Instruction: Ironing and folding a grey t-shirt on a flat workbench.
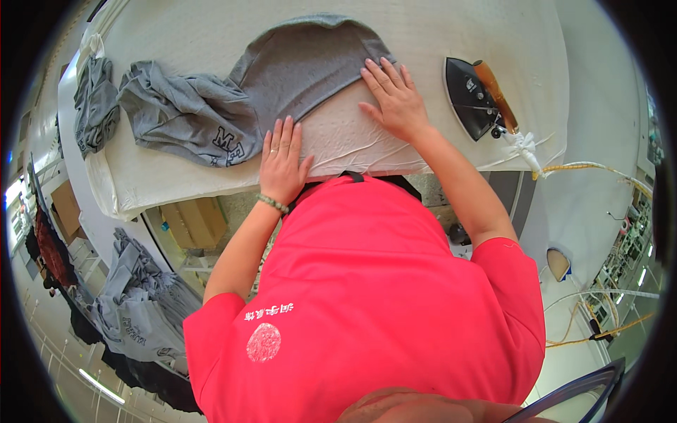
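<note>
A grey garment (300, 70) with dark lettering lies across the white padded ironing table (204, 28). Its right part is spread flat, while the part to the left is bunched in folds. My left hand (283, 161) rests flat near the garment's lower edge, fingers stretched out and pointing away from me. Over at the spread part's right edge, my right hand (395, 97) lies flat with its fingers apart, the tips touching the cloth. To the right of that hand, a black iron (471, 97) with a wooden handle lies on the table.
Another crumpled grey garment (96, 106) hangs at the table's left end. A pile of grey garments (141, 303) is at lower left, and a cardboard box (194, 222) stands beneath the table. From the iron, a yellowish hose (571, 166) runs off the right edge.
</note>
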`<act>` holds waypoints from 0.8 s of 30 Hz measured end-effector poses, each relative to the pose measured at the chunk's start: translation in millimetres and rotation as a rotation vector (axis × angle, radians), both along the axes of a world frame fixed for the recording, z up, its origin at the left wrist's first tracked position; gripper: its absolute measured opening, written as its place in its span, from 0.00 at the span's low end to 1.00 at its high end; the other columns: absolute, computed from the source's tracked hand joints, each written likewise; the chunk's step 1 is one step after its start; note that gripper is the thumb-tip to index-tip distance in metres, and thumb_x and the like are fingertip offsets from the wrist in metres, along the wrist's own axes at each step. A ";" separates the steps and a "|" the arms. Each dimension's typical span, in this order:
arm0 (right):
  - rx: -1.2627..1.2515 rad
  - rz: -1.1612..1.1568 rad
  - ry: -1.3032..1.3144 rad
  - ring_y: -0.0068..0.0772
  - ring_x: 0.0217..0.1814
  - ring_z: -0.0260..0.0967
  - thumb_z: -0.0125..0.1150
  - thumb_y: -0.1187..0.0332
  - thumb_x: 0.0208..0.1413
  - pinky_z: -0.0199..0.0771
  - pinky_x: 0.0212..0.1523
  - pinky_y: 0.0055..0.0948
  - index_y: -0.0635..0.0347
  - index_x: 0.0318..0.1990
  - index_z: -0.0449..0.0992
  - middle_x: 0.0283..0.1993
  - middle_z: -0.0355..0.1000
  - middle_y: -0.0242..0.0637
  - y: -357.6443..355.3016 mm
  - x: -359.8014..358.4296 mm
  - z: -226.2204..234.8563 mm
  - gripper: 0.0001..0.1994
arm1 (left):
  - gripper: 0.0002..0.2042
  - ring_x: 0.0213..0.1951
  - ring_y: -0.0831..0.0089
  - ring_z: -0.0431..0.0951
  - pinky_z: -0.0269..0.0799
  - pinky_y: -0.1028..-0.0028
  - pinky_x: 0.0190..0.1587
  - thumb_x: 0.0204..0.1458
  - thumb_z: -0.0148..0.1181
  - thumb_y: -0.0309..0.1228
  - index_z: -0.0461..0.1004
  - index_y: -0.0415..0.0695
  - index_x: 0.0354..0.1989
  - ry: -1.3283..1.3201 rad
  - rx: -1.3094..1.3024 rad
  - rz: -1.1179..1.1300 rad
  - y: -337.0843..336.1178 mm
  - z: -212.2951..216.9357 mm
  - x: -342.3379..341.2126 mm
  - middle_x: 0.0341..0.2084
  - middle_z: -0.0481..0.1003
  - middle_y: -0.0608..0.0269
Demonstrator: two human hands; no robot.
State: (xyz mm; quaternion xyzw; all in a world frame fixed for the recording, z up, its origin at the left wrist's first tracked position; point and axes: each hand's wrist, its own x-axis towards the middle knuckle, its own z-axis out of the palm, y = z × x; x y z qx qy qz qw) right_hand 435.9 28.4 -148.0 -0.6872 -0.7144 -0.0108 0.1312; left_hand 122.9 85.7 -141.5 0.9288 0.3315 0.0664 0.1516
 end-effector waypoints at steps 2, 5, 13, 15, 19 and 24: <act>-0.006 -0.046 0.004 0.42 0.77 0.60 0.62 0.52 0.64 0.54 0.76 0.52 0.53 0.69 0.68 0.76 0.62 0.39 -1.5 15.0 1.8 0.29 | 0.36 0.76 0.53 0.54 0.49 0.54 0.76 0.59 0.61 0.43 0.59 0.38 0.73 -0.017 -0.007 -0.007 -1.0 0.6 5.8 0.75 0.57 0.49; -0.029 -0.124 0.039 0.43 0.77 0.60 0.63 0.54 0.63 0.54 0.76 0.52 0.53 0.69 0.68 0.75 0.62 0.39 -9.2 33.6 15.5 0.29 | 0.37 0.76 0.52 0.55 0.49 0.54 0.76 0.59 0.61 0.43 0.59 0.37 0.73 -0.079 -0.050 -0.051 4.1 2.4 39.2 0.75 0.57 0.48; 0.161 -0.376 -0.191 0.55 0.67 0.67 0.66 0.62 0.61 0.66 0.67 0.51 0.60 0.65 0.71 0.66 0.69 0.50 -70.8 129.4 80.5 0.26 | 0.37 0.75 0.55 0.57 0.49 0.56 0.76 0.58 0.63 0.42 0.59 0.39 0.74 -0.252 -0.010 -0.148 24.8 -18.5 170.2 0.74 0.58 0.51; -0.112 -0.533 -0.053 0.50 0.60 0.73 0.67 0.60 0.61 0.72 0.59 0.48 0.58 0.65 0.71 0.60 0.73 0.52 -104.7 132.2 74.7 0.26 | 0.37 0.75 0.56 0.58 0.50 0.55 0.76 0.57 0.63 0.43 0.60 0.40 0.73 -0.280 0.022 -0.120 21.8 -24.2 173.4 0.74 0.60 0.52; -0.309 -0.599 0.153 0.50 0.49 0.77 0.68 0.58 0.60 0.76 0.49 0.46 0.60 0.60 0.75 0.46 0.78 0.50 -105.6 134.2 95.2 0.24 | 0.36 0.74 0.57 0.59 0.49 0.55 0.76 0.58 0.63 0.43 0.61 0.41 0.73 -0.276 0.048 -0.106 15.4 -23.2 166.0 0.73 0.61 0.53; -0.828 -0.851 0.569 0.50 0.42 0.79 0.68 0.55 0.60 0.77 0.45 0.45 0.59 0.54 0.79 0.37 0.80 0.44 -58.2 142.5 108.3 0.21 | 0.35 0.73 0.57 0.60 0.49 0.54 0.75 0.58 0.62 0.43 0.62 0.42 0.73 -0.261 0.015 -0.108 8.2 -18.2 151.4 0.73 0.62 0.53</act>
